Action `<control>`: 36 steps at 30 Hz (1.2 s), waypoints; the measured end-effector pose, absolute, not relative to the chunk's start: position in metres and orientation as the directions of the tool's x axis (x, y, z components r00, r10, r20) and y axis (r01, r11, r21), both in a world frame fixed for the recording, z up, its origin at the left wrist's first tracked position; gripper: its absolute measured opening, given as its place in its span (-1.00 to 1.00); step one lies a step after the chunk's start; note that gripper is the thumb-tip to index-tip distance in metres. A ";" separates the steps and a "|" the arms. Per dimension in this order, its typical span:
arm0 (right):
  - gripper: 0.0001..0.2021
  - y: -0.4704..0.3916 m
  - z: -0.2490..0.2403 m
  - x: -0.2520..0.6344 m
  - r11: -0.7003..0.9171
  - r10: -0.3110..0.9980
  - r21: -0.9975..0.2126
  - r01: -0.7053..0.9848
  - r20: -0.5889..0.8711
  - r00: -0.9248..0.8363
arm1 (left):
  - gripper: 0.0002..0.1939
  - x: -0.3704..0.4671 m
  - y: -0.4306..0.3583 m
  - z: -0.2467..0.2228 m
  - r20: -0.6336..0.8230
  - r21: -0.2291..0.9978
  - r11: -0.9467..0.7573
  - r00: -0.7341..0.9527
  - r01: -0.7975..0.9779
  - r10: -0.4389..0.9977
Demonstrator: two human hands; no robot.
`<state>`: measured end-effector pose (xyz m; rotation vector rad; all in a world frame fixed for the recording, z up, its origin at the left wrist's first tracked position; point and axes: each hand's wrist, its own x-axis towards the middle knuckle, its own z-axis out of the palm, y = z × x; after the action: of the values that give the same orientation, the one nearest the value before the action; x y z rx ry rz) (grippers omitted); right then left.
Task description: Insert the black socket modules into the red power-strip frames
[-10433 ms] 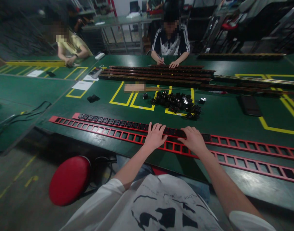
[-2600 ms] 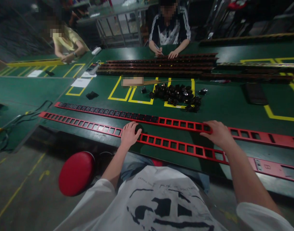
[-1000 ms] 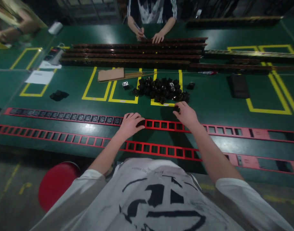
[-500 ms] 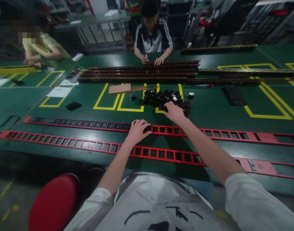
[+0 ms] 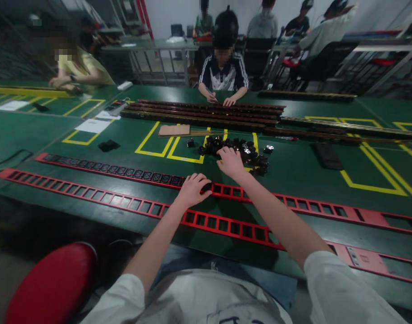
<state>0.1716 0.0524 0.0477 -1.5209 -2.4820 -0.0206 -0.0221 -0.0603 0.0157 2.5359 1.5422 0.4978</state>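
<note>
My left hand (image 5: 193,191) is closed around a small black block (image 5: 206,187) at the upper red slotted rail (image 5: 253,194). To the left of that hand, a row of black blocks with socket-like faces (image 5: 138,174) fills the rail's openings. My right hand (image 5: 231,163) reaches to the near-left edge of a pile of loose black blocks (image 5: 246,150). Its fingers are bent down and drawn together; what lies under the fingertips is hidden. A second red rail (image 5: 125,202) with bare openings lies parallel, nearer my body.
Long dark strips (image 5: 206,116) lie across the table beyond the pile, and a co-worker (image 5: 222,74) sits behind them. A cardboard piece (image 5: 174,130), a black flat case (image 5: 327,156) and white papers (image 5: 93,126) lie around. A red stool (image 5: 54,283) stands at lower left.
The camera view has tilted up and turned slightly. My right hand has shifted left along the pile's near edge. My left hand stays on the black block at the rail.
</note>
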 end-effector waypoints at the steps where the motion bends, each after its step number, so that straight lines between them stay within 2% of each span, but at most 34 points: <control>1: -0.65 0.062 0.049 0.158 0.492 0.863 -0.103 0.864 0.184 -0.470 | -0.66 -0.022 -0.060 0.016 0.209 0.282 -0.466 0.421 0.838 0.883; 4: -0.60 0.090 0.048 0.117 0.559 0.829 -0.096 0.824 0.101 -0.550 | -0.65 -0.022 -0.060 0.016 0.204 0.282 -0.458 0.414 0.843 0.887; 8: -0.55 0.103 0.044 0.092 0.580 0.814 -0.103 0.808 0.072 -0.576 | -0.66 -0.022 -0.060 0.018 0.191 0.287 -0.452 0.412 0.844 0.891; 11: -0.52 0.084 0.043 0.114 0.580 0.814 -0.089 0.810 0.115 -0.570 | -0.64 -0.022 -0.061 0.019 0.199 0.301 -0.453 0.409 0.839 0.891; 12: -0.54 0.073 0.043 0.129 0.573 0.813 -0.070 0.816 0.175 -0.556 | -0.64 -0.022 -0.062 0.019 0.204 0.305 -0.455 0.409 0.837 0.889; 16: -0.64 0.025 0.045 0.202 0.336 0.900 -0.022 0.941 0.300 -0.315 | -0.64 -0.022 -0.063 0.020 0.214 0.304 -0.467 0.418 0.831 0.883; 18: -0.65 0.006 0.043 0.234 0.214 0.941 0.006 0.977 0.267 -0.207 | -0.63 -0.021 -0.063 0.020 0.204 0.299 -0.468 0.423 0.832 0.883; 20: -0.66 -0.005 0.037 0.256 0.155 0.975 0.009 0.988 0.160 -0.155 | -0.62 -0.021 -0.063 0.020 0.190 0.295 -0.464 0.424 0.835 0.885; 22: -0.66 -0.008 0.030 0.268 0.145 0.987 -0.074 0.987 0.075 -0.139 | -0.63 -0.021 -0.063 0.019 0.183 0.293 -0.456 0.419 0.840 0.889; 23: -0.64 -0.008 0.027 0.272 0.154 0.987 -0.158 0.975 0.065 -0.146 | -0.63 -0.020 -0.063 0.019 0.183 0.293 -0.452 0.415 0.842 0.891; 26: -0.51 -0.005 0.021 0.271 0.258 0.966 -0.488 0.834 0.149 -0.212 | -0.65 -0.020 -0.063 0.019 0.184 0.293 -0.447 0.409 0.845 0.894; 28: -0.48 -0.005 0.020 0.264 0.346 0.938 -0.634 0.692 0.222 -0.266 | -0.64 -0.020 -0.064 0.020 0.181 0.294 -0.449 0.412 0.844 0.893; 31: -0.60 -0.011 0.019 0.248 0.444 0.892 -0.703 0.555 0.292 -0.344 | -0.63 -0.020 -0.066 0.022 0.182 0.303 -0.449 0.411 0.841 0.893; 36: -0.67 -0.022 0.012 0.230 0.566 0.810 -0.713 0.414 0.387 -0.441 | -0.62 -0.013 -0.061 0.027 0.211 0.359 -0.464 0.414 0.810 0.885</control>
<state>0.2302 -0.0219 0.0123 -0.9764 -2.0676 0.6925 -0.0126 -0.0612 0.0270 2.4663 1.4995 0.5541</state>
